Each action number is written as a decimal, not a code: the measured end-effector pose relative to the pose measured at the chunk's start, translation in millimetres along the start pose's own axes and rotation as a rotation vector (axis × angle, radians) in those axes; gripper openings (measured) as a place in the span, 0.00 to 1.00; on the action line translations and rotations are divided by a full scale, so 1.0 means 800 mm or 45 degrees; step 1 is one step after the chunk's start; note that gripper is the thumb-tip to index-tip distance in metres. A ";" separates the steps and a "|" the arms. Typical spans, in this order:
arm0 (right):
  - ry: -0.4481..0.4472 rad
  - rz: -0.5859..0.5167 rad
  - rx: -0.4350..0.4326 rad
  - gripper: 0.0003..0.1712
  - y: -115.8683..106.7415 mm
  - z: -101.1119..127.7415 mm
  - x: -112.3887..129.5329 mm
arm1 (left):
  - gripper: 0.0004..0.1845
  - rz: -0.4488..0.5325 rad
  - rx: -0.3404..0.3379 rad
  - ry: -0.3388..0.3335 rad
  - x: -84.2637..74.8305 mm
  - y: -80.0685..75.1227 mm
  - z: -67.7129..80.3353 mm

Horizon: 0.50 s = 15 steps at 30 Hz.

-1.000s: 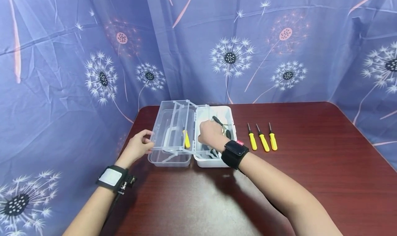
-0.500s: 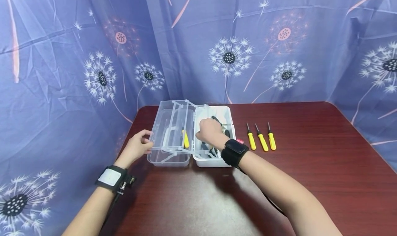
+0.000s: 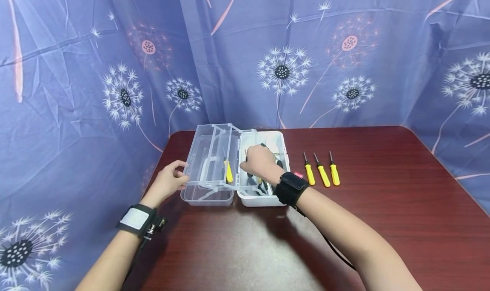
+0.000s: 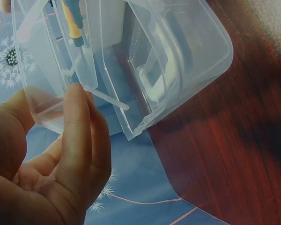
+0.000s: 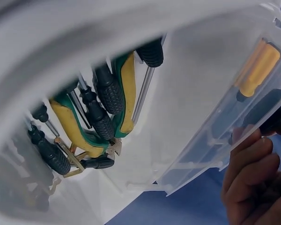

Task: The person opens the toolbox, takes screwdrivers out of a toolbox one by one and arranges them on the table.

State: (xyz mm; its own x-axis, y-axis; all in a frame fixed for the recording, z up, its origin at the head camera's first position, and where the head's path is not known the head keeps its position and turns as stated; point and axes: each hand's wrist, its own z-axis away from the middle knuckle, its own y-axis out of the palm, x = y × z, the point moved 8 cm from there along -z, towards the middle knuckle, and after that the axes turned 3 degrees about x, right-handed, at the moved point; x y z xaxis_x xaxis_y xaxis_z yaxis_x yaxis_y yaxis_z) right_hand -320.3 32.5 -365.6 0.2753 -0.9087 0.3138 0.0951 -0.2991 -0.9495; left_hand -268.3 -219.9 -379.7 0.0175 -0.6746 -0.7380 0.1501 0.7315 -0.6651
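The open toolbox (image 3: 264,193) stands at the near-left part of the dark red table (image 3: 383,223), its white base to the right and its clear lid (image 3: 208,163) laid open to the left, with a clear lift-out tray (image 3: 229,152) propped between them. One yellow-handled screwdriver (image 3: 228,172) already lies in the tray, and the base holds a tangle of black-handled drivers (image 5: 100,110) and yellow-and-green pliers (image 5: 75,131). The right hand (image 3: 257,161) is down inside the base with fingers curled round a dark handle (image 5: 271,117), though what tool that is I cannot tell. The left hand (image 3: 168,181) steadies the lid's outer edge, thumb and fingers loosely curved against the clear plastic. Three more yellow screwdrivers (image 3: 322,175) lie in a row on the table just right of the box, untouched. Judging by this, the sorting is partly done: one driver placed, three waiting outside.
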 end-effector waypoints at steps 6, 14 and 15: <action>-0.019 -0.039 0.017 0.22 -0.001 0.004 0.002 | 0.24 0.001 0.006 -0.004 0.001 0.002 0.000; -0.011 -0.063 -0.016 0.19 -0.009 0.003 -0.001 | 0.24 0.009 -0.004 -0.010 0.001 0.000 0.001; -0.012 -0.057 -0.023 0.19 -0.011 0.003 -0.001 | 0.24 0.007 -0.005 -0.010 0.001 0.000 0.001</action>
State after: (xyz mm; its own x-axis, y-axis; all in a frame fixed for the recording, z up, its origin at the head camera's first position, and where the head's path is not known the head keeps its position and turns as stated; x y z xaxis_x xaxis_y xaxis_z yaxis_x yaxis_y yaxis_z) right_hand -318.8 36.5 -357.4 0.2802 -0.8914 0.3561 0.0906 -0.3448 -0.9343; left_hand -267.4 -220.3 -379.9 0.0257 -0.6715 -0.7405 0.1458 0.7354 -0.6618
